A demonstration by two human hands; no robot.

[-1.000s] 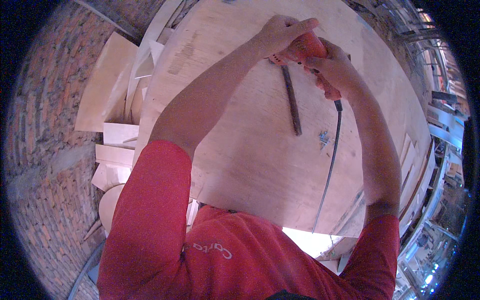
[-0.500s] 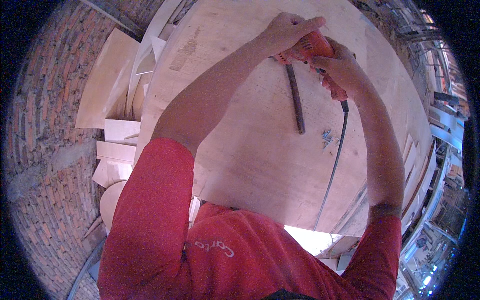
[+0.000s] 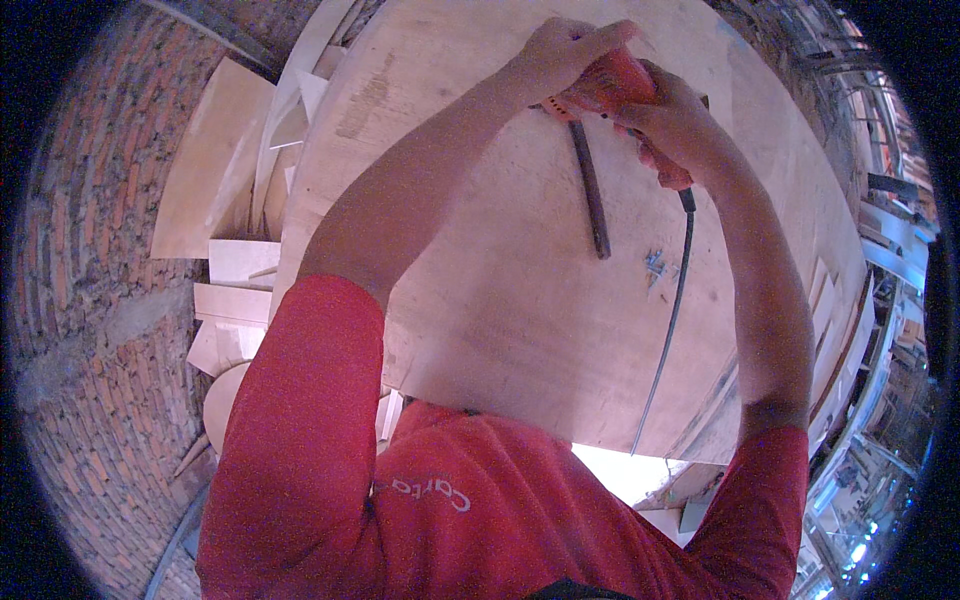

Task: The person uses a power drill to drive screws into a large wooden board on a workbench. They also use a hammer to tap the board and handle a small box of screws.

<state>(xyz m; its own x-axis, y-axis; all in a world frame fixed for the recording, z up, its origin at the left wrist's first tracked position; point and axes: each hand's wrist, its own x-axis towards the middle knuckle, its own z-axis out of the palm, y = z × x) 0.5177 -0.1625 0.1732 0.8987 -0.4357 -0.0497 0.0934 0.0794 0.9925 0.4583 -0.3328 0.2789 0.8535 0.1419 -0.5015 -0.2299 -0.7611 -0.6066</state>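
Both hands are on a red corded power drill [image 3: 622,82] at the far side of a large plywood sheet [image 3: 480,290]. My right hand [image 3: 680,120] is closed around its grip, with the fingers partly hidden. My left hand [image 3: 572,62] presses on the far left part of the drill's body, its thumb stretched across the top; its other fingers are mostly hidden. From the grip a black cord [image 3: 676,300] runs back over the sheet toward me. Beside the drill lies a dark narrow bar [image 3: 590,190]. Several small screws [image 3: 654,263] are scattered near the cord. The drill's tip is hidden.
Cut plywood pieces [image 3: 243,262] lean in a stack along the left, beside a brick wall [image 3: 110,240]. A cluttered area with metal pieces [image 3: 895,250] lies off to the right. The sheet's near edge runs close to my body.
Both hands and the drill have shifted slightly away from me and to the left. The dark bar and the screws also appear a little higher in the view.
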